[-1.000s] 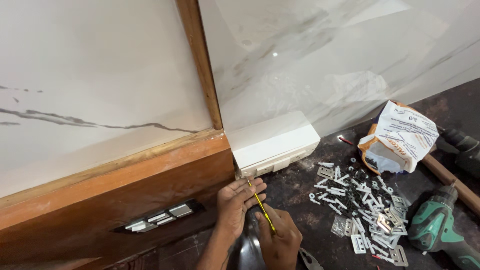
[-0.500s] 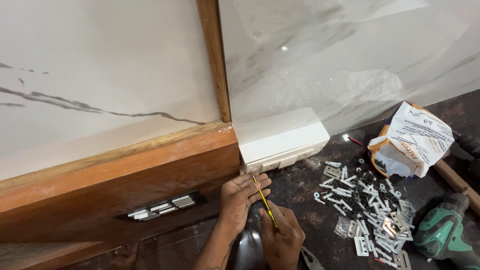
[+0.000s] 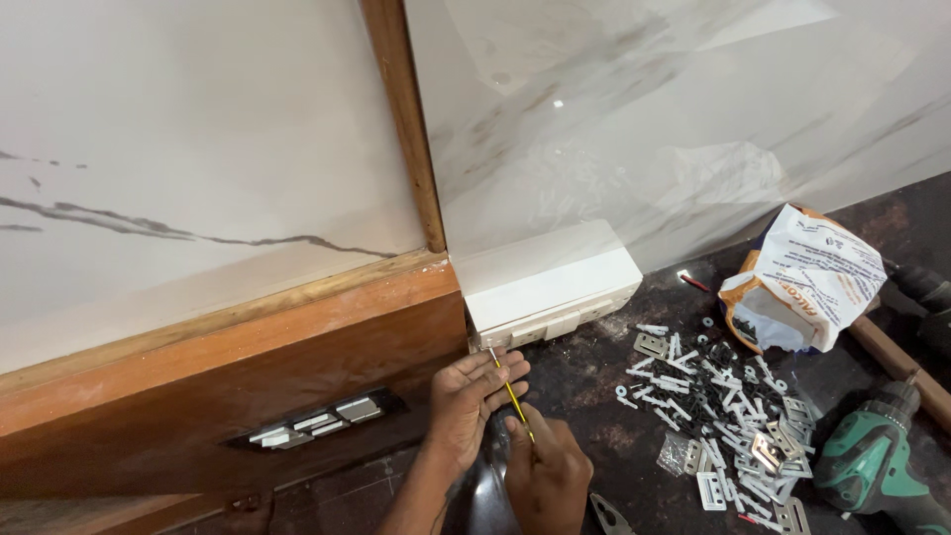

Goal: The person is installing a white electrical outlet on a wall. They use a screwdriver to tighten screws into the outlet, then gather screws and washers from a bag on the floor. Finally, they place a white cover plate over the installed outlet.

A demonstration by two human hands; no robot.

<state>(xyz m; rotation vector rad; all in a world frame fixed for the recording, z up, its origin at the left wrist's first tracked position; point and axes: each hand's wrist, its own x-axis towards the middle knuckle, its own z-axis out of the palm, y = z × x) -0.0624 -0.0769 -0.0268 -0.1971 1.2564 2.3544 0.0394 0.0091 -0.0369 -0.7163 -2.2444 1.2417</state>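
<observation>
Fingers of the left hand pinched lightly about the upper shaft of a slim yellow screwdriver, steadying its tip right at the lower left corner of the white switch box, near frame centre. Right hand closed round the handle end from below, at bottom centre, fingers curled shut on it. Judged to be driving or loosening a fixing at the box's underside, tip barely seated; next move likely calling for steady twist from the right wrist, left fingers guiding only. Both forearms rising from the bottom edge, wrists close together, left palm against the wooden panel. Loose white and metal fittings scattered right of centre, paper bag beyond, green drill at lower right.
</observation>
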